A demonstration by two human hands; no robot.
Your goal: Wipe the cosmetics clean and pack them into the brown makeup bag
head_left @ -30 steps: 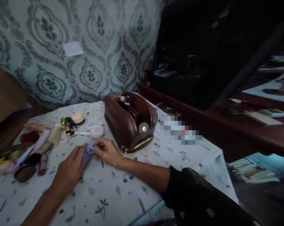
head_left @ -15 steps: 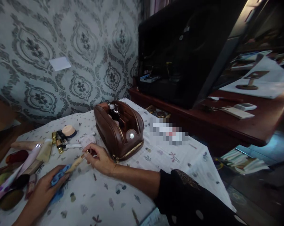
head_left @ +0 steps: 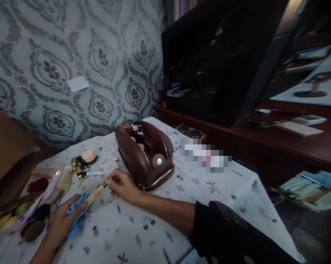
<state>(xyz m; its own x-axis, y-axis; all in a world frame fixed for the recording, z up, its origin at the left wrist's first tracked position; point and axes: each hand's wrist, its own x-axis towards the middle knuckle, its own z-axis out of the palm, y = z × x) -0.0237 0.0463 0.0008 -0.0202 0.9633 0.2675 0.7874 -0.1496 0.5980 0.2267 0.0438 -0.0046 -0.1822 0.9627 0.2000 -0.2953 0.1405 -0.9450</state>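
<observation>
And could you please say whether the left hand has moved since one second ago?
Yes: the left hand has moved leftward, farther from the brown bag.

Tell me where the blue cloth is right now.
In the head view, the blue cloth is at the lower left, in the left hand, by the near end of the slim cream-coloured item whose far end the right hand holds.
</observation>
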